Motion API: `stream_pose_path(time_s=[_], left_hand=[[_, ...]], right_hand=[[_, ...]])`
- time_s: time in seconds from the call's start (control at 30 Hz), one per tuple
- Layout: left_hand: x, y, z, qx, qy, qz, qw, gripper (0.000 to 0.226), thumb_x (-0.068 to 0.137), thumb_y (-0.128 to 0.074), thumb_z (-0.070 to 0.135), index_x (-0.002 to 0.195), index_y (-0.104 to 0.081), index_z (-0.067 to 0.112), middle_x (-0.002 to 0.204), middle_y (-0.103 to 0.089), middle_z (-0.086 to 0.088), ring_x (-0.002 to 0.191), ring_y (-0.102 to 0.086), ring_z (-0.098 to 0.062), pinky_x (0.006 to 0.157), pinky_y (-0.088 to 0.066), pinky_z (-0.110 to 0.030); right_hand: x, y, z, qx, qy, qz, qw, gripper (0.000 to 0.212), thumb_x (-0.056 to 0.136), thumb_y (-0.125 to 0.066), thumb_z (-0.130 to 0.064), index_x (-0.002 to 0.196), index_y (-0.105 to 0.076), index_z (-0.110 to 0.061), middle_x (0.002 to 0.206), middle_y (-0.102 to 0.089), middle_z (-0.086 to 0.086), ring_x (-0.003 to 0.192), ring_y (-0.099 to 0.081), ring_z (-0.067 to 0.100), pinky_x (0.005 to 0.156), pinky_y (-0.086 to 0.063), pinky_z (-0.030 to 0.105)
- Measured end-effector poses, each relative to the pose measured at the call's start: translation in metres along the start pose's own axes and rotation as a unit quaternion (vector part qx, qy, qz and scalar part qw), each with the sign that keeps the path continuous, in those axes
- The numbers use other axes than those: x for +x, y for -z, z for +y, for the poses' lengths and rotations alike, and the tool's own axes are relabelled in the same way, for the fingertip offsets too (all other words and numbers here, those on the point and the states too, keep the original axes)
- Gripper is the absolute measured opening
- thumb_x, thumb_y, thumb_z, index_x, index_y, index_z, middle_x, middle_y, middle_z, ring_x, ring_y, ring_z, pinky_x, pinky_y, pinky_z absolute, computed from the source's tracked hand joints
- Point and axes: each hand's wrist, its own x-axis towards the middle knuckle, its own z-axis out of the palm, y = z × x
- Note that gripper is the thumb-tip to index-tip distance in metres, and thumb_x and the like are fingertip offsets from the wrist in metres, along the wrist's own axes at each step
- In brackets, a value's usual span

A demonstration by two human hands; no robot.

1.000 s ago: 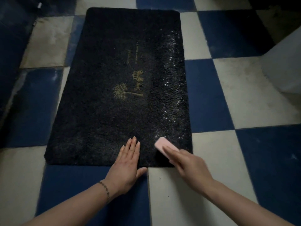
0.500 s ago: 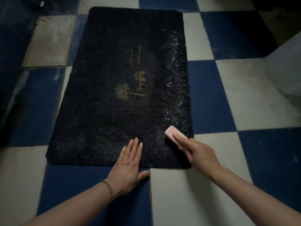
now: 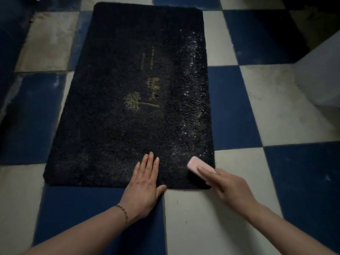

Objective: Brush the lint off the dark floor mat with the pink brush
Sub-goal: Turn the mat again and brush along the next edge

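1. Lying flat on a floor of blue and off-white square tiles (image 3: 287,107), the dark rectangular shaggy floor mat (image 3: 114,126) runs lengthwise away from the person, its near short edge just in front of both hands
2. Gold embroidery (image 3: 143,100), a small tree and some lettering too fine to read, sits near the mat's middle
3. Pale specks of lint (image 3: 193,107) form a band down the mat's right side, from the far right corner area to the near right corner
4. Resting palm down, the left hand (image 3: 145,186) has its straight fingers held close together on the mat's near edge, thumb spread out to the side over the mat's border; the heel of the hand lies on the tiles
5. A thin chain bracelet (image 3: 123,214) circles the left wrist
6. Gripping the small pink rectangular brush (image 3: 196,163), the right hand (image 3: 226,184) lays its fingers along the brush's top; the hand looks blurred
7. That brush touches the mat at its near right corner, at the lower end of the lint band, well to the right of the left hand
8. A pale grey slanted surface (image 3: 320,74) stands at the right edge of the view
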Motion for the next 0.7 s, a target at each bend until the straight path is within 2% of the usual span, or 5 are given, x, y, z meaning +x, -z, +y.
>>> stream_pose_path(time_s=[0.2,0.33,0.43,0.53,0.7], left_hand=[[0.002,-0.002,-0.002,-0.007,-0.003,-0.011,1.000,0.083,0.095,-0.010,0.064,0.153,-0.004,0.005,0.160,-0.002,-0.020,0.147,0.013,-0.023,0.116,0.007,-0.037],[0.005,0.007,0.009,-0.037,0.006,0.022,0.999,0.088,0.089,-0.014,0.070,0.141,0.031,0.014,0.146,0.043,-0.006,0.137,0.041,-0.019,0.113,0.024,-0.032],[0.005,0.004,0.012,-0.066,0.024,0.008,0.997,0.091,0.094,-0.030,0.063,0.140,0.030,0.012,0.145,0.042,-0.007,0.138,0.038,-0.021,0.116,0.019,-0.036],[0.007,-0.004,0.004,-0.040,0.001,0.031,0.999,0.092,0.087,-0.022,0.068,0.151,0.010,0.010,0.159,0.015,-0.015,0.145,0.024,-0.020,0.115,0.015,-0.035],[0.006,0.000,0.003,-0.061,-0.001,-0.004,0.998,0.094,0.072,0.005,0.075,0.140,0.035,0.017,0.143,0.049,-0.004,0.131,0.048,-0.013,0.109,0.029,-0.032]], right_hand=[[-0.005,0.011,0.017,0.013,-0.046,0.030,0.998,0.070,0.086,-0.064,-0.027,0.136,-0.026,-0.058,0.079,-0.057,-0.008,0.064,-0.058,0.017,0.051,-0.045,0.027],[-0.007,0.006,-0.017,0.021,-0.024,0.029,0.999,0.051,0.087,-0.049,-0.039,0.135,-0.036,-0.050,0.080,-0.058,-0.009,0.062,-0.059,0.015,0.048,-0.044,0.026],[0.007,-0.014,-0.050,0.010,0.042,-0.023,0.999,0.049,0.086,-0.044,-0.039,0.133,-0.038,-0.052,0.073,-0.050,-0.007,0.053,-0.054,0.017,0.044,-0.037,0.027],[0.023,-0.016,-0.044,-0.027,0.093,-0.041,0.994,0.048,0.090,-0.042,-0.040,0.134,-0.034,-0.056,0.074,-0.047,-0.006,0.053,-0.052,0.017,0.045,-0.038,0.029],[0.015,0.011,0.009,-0.027,0.024,-0.003,0.999,0.047,0.090,-0.037,-0.044,0.135,-0.032,-0.057,0.078,-0.053,-0.010,0.057,-0.055,0.016,0.045,-0.041,0.027]])
